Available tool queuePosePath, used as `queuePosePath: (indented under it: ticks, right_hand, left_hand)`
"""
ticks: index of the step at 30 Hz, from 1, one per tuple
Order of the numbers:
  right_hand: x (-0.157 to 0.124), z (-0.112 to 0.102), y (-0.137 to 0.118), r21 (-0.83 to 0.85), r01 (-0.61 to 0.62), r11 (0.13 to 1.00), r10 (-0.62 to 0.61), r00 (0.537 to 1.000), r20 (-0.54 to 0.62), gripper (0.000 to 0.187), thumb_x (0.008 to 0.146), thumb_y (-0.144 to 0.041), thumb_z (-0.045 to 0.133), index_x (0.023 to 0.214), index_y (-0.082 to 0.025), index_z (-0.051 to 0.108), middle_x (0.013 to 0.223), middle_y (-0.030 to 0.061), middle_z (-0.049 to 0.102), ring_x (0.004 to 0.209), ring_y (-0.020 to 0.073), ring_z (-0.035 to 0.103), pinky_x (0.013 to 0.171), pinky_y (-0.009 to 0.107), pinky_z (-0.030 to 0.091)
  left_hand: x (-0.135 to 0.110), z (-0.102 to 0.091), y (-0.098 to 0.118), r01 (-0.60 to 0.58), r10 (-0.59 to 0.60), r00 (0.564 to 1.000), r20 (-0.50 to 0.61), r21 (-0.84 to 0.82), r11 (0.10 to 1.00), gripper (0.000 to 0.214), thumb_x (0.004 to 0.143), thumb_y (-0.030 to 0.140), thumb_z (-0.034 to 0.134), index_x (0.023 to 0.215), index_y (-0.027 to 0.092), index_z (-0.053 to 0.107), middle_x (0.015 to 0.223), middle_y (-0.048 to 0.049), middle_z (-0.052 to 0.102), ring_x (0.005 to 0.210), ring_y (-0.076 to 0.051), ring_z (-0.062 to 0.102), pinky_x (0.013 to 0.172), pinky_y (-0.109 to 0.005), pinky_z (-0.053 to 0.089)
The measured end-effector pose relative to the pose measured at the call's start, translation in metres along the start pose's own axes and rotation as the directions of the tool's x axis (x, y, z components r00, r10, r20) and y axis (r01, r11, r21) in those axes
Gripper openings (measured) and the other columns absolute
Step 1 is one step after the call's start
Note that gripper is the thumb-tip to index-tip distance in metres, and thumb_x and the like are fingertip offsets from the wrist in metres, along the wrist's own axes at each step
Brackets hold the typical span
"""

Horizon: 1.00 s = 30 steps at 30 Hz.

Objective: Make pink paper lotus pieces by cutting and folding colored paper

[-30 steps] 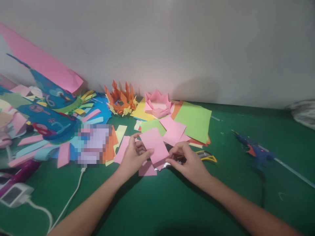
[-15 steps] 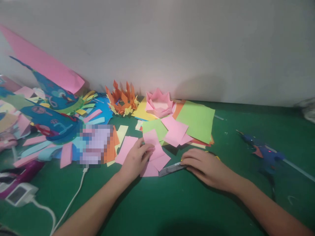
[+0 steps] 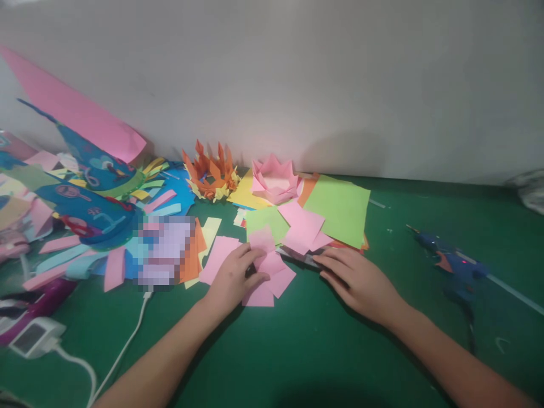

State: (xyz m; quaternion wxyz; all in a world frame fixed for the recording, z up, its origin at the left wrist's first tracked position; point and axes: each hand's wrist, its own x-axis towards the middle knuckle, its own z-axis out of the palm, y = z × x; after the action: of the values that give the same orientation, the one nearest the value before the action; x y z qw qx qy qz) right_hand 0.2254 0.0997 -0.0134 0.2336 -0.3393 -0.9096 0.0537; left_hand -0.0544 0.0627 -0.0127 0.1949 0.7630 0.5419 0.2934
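Note:
My left hand [image 3: 232, 276] pinches a small rectangular piece of pink paper [image 3: 262, 241], thumb and fingers bent round its left edge. Other pink pieces [image 3: 284, 279] lie on the table just beneath and to the right of it. My right hand [image 3: 361, 283] rests with its fingers stretched out and slightly apart. Its fingertips touch the near end of a grey, flat, blade-like tool [image 3: 308, 259], probably a cutter. Pink sheets [image 3: 301, 226] partly cover that tool, and my fingers hide its handle.
Behind stand a pink folded-paper crown [image 3: 276, 184] and an orange one [image 3: 210, 175]. Green sheets [image 3: 340, 209] lie beside them. Blue cone hats [image 3: 96, 212] and paper strips fill the left, with a white cable [image 3: 131, 334] nearer. A blue glue gun [image 3: 457, 263] lies at right.
My right hand has moved the grey tool away from me, to the edge of the pink sheets, and its fingers have straightened. The paper in my left hand has tilted slightly.

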Motion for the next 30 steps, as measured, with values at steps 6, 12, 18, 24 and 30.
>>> queuePosePath:
  ticks: [6, 12, 18, 24, 30]
  right_hand:
    - [0.002, 0.0, 0.0, -0.055, 0.01, 0.998, -0.01, 1.0, 0.002, 0.027, 0.091, -0.021, 0.045, 0.113, -0.015, 0.061, 0.105, 0.0135, 0.063, 0.097, 0.0248, 0.058, 0.081, 0.041, 0.052]
    - [0.003, -0.002, -0.001, -0.052, 0.008, 0.999, -0.007, 1.0, 0.01, 0.027, 0.091, -0.019, 0.044, 0.111, -0.014, 0.062, 0.102, 0.0135, 0.062, 0.094, 0.0239, 0.058, 0.078, 0.039, 0.052]
    - [0.006, -0.004, -0.002, -0.022, 0.083, 0.996, -0.08, 0.992, 0.097, 0.032, 0.091, -0.014, 0.04, 0.114, -0.019, 0.062, 0.102, 0.0127, 0.062, 0.092, 0.0226, 0.057, 0.075, 0.038, 0.051]
    - [0.009, 0.0, -0.001, -0.041, 0.096, 0.995, -0.09, 0.988, 0.129, 0.038, 0.09, -0.01, 0.038, 0.118, -0.022, 0.061, 0.107, 0.0136, 0.061, 0.095, 0.024, 0.056, 0.077, 0.041, 0.049]
    - [0.012, 0.003, -0.002, -0.058, 0.127, 0.99, -0.121, 0.988, 0.092, 0.039, 0.091, -0.009, 0.037, 0.118, -0.024, 0.061, 0.105, 0.0116, 0.062, 0.093, 0.0224, 0.056, 0.073, 0.037, 0.049]
  left_hand:
    - [-0.002, 0.0, 0.0, -0.044, 0.061, 0.992, -0.108, 0.152, 0.987, 0.043, 0.069, 0.031, 0.076, 0.107, 0.021, 0.059, 0.131, -0.0147, 0.04, 0.114, -0.031, 0.046, 0.094, -0.05, 0.043]
    - [0.0, -0.005, 0.009, 0.002, 0.031, 0.991, -0.13, 0.243, 0.97, 0.046, 0.069, 0.032, 0.076, 0.108, 0.023, 0.055, 0.145, -0.0144, 0.024, 0.129, -0.037, 0.028, 0.099, -0.058, 0.035]
    - [0.002, -0.004, 0.007, -0.131, 0.129, 0.991, 0.031, 0.079, 0.988, 0.008, 0.08, 0.02, 0.065, 0.086, 0.019, 0.059, 0.115, -0.0095, 0.052, 0.108, -0.024, 0.051, 0.091, -0.042, 0.045]
    - [0.005, -0.003, 0.005, -0.205, 0.204, 0.977, 0.061, 0.023, 0.978, 0.015, 0.09, 0.02, 0.049, 0.084, 0.017, 0.062, 0.098, -0.0088, 0.062, 0.091, -0.018, 0.059, 0.083, -0.033, 0.049]
    - [0.008, -0.005, 0.004, -0.261, 0.257, 0.964, 0.069, 0.056, 0.964, 0.02, 0.092, 0.016, 0.043, 0.084, 0.016, 0.061, 0.096, -0.0084, 0.065, 0.089, -0.018, 0.06, 0.082, -0.034, 0.049]
